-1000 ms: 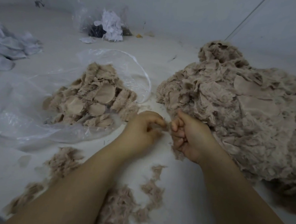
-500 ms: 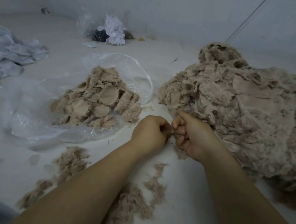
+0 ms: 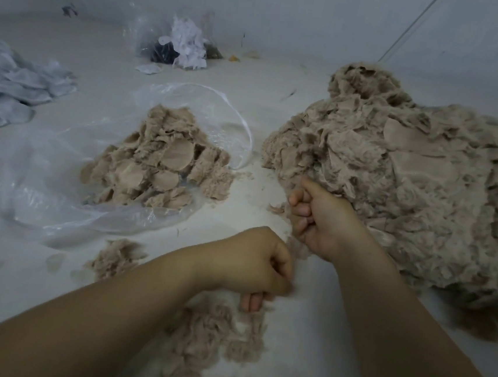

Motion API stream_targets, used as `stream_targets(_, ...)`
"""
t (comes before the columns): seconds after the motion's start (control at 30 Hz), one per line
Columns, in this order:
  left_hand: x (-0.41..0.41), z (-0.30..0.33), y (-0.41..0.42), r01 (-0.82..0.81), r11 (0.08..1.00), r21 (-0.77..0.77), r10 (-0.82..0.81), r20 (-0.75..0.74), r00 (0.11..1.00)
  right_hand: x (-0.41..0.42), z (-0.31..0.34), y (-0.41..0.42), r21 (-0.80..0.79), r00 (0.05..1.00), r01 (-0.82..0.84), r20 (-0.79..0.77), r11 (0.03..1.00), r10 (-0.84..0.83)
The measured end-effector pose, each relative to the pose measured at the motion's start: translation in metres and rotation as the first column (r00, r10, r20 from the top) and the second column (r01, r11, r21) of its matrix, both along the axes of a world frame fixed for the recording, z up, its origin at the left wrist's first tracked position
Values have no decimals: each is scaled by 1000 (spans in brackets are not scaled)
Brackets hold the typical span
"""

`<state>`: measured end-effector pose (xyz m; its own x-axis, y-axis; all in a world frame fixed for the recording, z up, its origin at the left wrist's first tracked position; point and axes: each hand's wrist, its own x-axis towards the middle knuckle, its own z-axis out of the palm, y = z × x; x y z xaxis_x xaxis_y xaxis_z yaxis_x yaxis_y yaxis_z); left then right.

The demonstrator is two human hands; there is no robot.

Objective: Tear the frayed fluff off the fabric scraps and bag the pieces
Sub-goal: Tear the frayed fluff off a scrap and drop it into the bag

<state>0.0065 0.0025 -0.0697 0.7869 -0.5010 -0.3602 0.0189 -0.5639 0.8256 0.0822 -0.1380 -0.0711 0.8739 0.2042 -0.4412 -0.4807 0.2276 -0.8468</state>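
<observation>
A big heap of beige furry fabric scraps (image 3: 409, 179) fills the right side. My right hand (image 3: 317, 219) rests at the heap's near edge, fingers curled round a small beige scrap (image 3: 281, 208). My left hand (image 3: 252, 264) sits lower, over the torn fluff (image 3: 214, 343) strewn on the white surface, its fingers curled; a pinch of fluff seems caught in them, blurred. A clear plastic bag (image 3: 58, 200) lies open at left with a pile of trimmed round pieces (image 3: 158, 167) on it.
A second clear bag with white and dark scraps (image 3: 182, 45) stands at the back by the wall. Crumpled pale grey cloth (image 3: 11, 86) lies at far left. More fluff clumps (image 3: 116, 257) lie near the bag's front edge.
My hands were pressed together pulling at one scrap; now they are apart. The left hand has dropped toward me over the fluff, the right stays by the heap with the scrap.
</observation>
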Motion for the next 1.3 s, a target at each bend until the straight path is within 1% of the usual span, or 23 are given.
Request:
stream_targets(0.03,1,1,4,4,1000,4,-4,-41,999,0,1,1,0,1000,2,-2,1000,-2)
stream_targets(0.07,4,3,6,-48,999,17,48,-38,998,0,2,2,4,1000,3,-4,1000,-3)
stream_targets(0.1,10,4,6,-152,988,34,151,20,988,-1,4,3,13,1000,5,-6,1000,-5)
stream_targets(0.13,18,2,5,-287,957,34,283,96,954,0,5,3,23,1000,8,-7,1000,-8)
stream_targets(0.17,28,0,3,-410,912,-6,406,155,901,0,8,4,29,1000,13,-7,1000,-12)
stream_targets(0.2,38,-3,0,-479,876,-50,478,213,852,1,10,4,27,1000,17,-4,999,-17)
stream_targets(0.23,48,-7,-4,-478,876,-68,478,266,837,1,12,3,21,1000,19,1,1000,-19)
stream_targets(0.3,61,-11,-13,-409,912,36,363,398,842,2,14,3,9,1000,13,10,1000,-13)
stream_targets(0.37,69,-13,-20,-386,915,119,289,474,831,4,16,1,3,1000,0,12,1000,0)
stream_targets(0.5,68,-15,-21,-355,932,71,276,495,824,7,12,-7,28,1000,-18,-17,999,19)
stream_targets(0.57,63,-18,-11,-340,940,35,282,482,829,9,6,-11,35,999,-29,-26,999,30)
stream_targets(0.63,57,-19,0,-351,936,18,309,437,845,11,-1,-14,24,999,-29,-22,999,30)
stream_targets(0.7,52,-19,11,-405,913,-42,393,352,849,12,-6,-16,22,999,-46,-7,999,46)
stream_targets(0.73,49,-18,14,-449,889,-89,454,299,839,12,-7,-17,17,998,-64,13,998,64)
stream_targets(0.8,45,-16,20,-517,824,-233,561,197,804,10,-9,-19,-21,991,-115,73,993,116)
stream_targets(0.87,42,-13,20,-538,749,-387,613,97,784,6,-11,-18,-115,972,-174,141,978,190)
stream_targets(0.93,40,-12,15,-554,685,-474,640,27,768,4,-13,-17,-253,930,-247,210,935,303)
stream_targets(1.0,41,-11,8,-573,629,-525,662,-25,749,2,-14,-15,-324,897,-277,249,904,364)
stream_targets(1.07,43,-10,1,-586,611,-533,674,-39,738,1,-15,-16,-309,901,-262,260,914,346)
stream_targets(1.17,45,-9,-4,-603,635,-483,685,-8,728,1,-15,-20,-281,884,-291,287,915,369)
stream_targets(1.3,48,-7,-2,-641,618,-456,699,-56,713,1,-17,-23,-325,874,-286,298,901,385)
